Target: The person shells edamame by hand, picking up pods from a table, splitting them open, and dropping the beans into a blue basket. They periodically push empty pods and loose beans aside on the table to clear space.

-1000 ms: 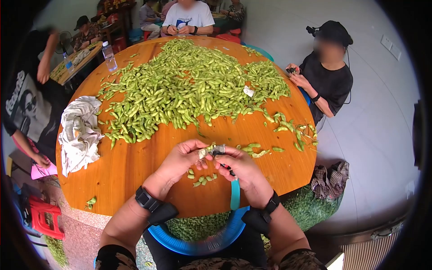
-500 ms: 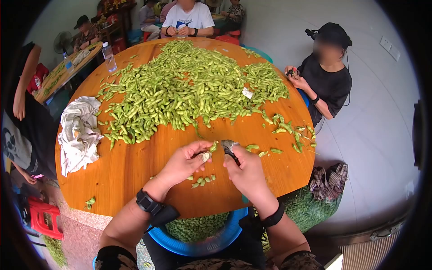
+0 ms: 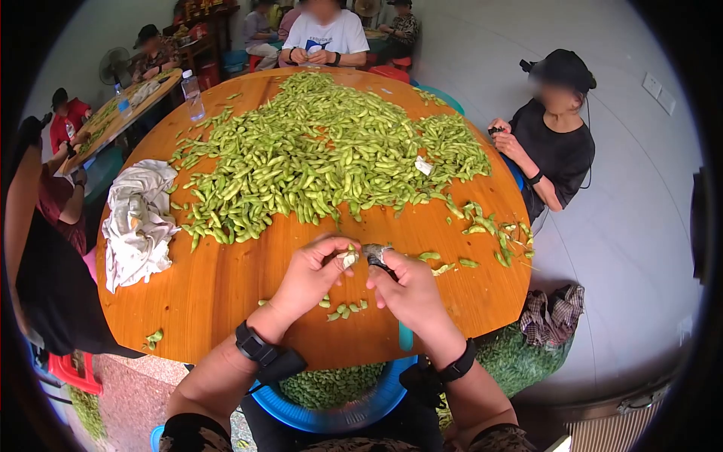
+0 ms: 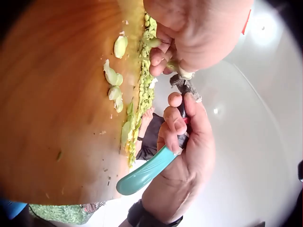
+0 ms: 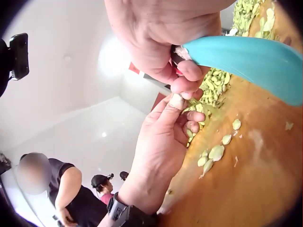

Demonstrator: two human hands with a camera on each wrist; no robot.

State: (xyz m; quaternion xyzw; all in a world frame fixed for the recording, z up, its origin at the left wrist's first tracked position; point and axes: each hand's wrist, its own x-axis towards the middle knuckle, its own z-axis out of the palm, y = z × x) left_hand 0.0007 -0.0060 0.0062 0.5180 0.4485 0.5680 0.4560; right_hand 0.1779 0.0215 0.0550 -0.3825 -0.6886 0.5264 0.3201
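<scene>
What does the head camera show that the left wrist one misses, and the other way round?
Only the head view shows the white cloth on the wooden table, the clear bottle and the person in the white shirt.

Only the left wrist view shows the red patch on the tool.

Both show the left hand, the right hand, the table, green pods and the teal handle, though the head view catches just a short piece of it.

Pale wall (image 3: 633, 203), pinkish floor (image 3: 132, 395), red stool (image 3: 88, 385)
</scene>
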